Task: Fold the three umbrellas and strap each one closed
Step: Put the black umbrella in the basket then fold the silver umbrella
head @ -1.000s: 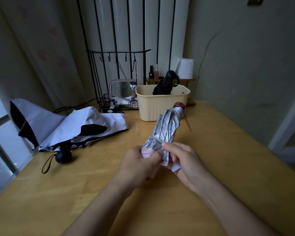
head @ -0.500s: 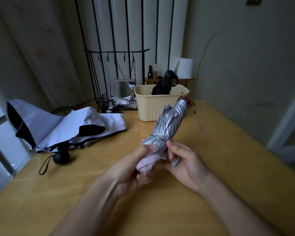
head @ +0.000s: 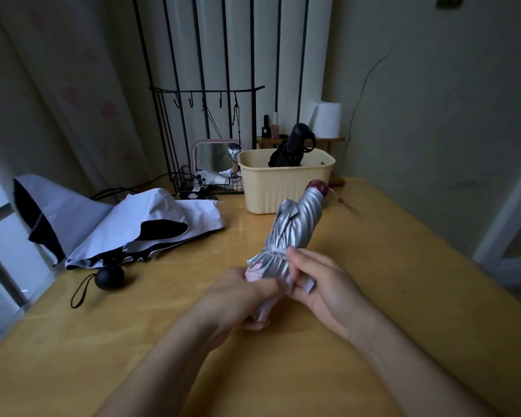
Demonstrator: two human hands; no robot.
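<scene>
A silver umbrella (head: pixel 295 227) with a dark red handle end is rolled up and held above the wooden table (head: pixel 373 266), tip toward me. My left hand (head: pixel 238 296) grips its near pink-lined end. My right hand (head: pixel 319 281) pinches the strap band wrapped around the canopy. A white and black umbrella (head: pixel 127 224) lies loose and unfolded on the table's left, its round black handle (head: pixel 110 276) beside it. A black folded umbrella (head: pixel 292 145) stands in the beige bin (head: pixel 283 182).
Behind the bin stand a wire rack (head: pixel 205 182) with a pink mirror, a small wooden shelf with bottles, and a white paper roll (head: pixel 328 118). A window edge borders the table's left side. A wall runs along the right.
The silver umbrella has tilted further right and is rolled tighter. My left hand has slid lower on its near end, and my right hand now pinches the strap band.
</scene>
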